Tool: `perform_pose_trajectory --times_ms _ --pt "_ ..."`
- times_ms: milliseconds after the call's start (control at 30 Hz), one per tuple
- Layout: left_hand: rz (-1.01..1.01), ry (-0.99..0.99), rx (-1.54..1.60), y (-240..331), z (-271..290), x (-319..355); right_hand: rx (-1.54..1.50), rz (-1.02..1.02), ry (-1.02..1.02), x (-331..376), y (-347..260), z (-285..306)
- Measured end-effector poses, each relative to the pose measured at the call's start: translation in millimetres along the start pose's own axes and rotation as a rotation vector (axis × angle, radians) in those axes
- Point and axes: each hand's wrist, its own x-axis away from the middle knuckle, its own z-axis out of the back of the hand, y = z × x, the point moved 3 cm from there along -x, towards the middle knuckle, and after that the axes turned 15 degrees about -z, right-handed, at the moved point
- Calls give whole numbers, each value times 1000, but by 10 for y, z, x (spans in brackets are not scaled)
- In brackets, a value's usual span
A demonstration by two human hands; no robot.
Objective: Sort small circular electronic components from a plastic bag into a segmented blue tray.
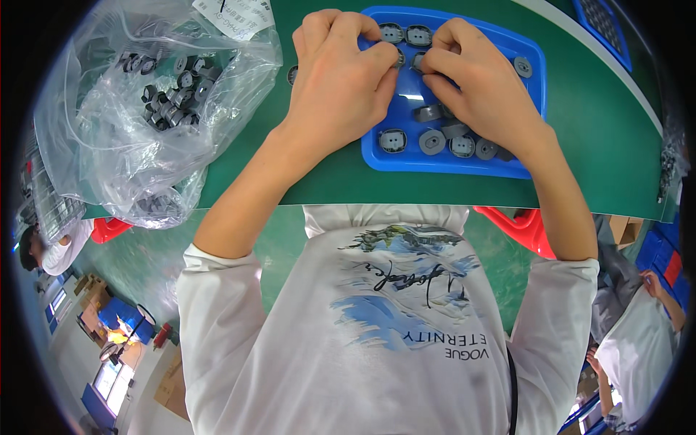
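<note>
Both my hands are over a blue tray [449,168] on the green table. My left hand [341,72] and my right hand [478,80] meet at the tray's middle, fingertips pinching a small grey round part [416,61] between them. Several more grey round parts [433,141] lie loose in the tray, some near its far edge, some near its front edge. Exactly how the pinched part is held is hidden by my fingers.
A clear plastic bag [145,109] with several dark grey parts sits at the left on the green table [602,145]. Another blue tray [605,29] is at the far right. Other people [638,341] stand at the right and left edges.
</note>
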Motion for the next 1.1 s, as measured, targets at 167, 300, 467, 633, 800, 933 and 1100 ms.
perform_pose_trajectory --times_ms 167,300,467,633,800,933,1100 --pt "55 10 32 31 86 -73 40 87 -48 -70 -11 51" --pt "77 -1 57 24 51 -75 -41 30 -107 -167 38 25" --pt "40 1 137 36 221 51 -40 16 -24 -19 -3 117" --pt "-59 -257 258 271 346 160 -65 138 -158 188 -78 117" --pt "-72 -109 176 268 161 182 71 34 -172 232 -29 116" --pt "-42 -17 136 178 144 204 82 -43 -212 295 -10 139" --pt "-69 -225 252 153 253 171 -58 -49 -276 309 -21 170"
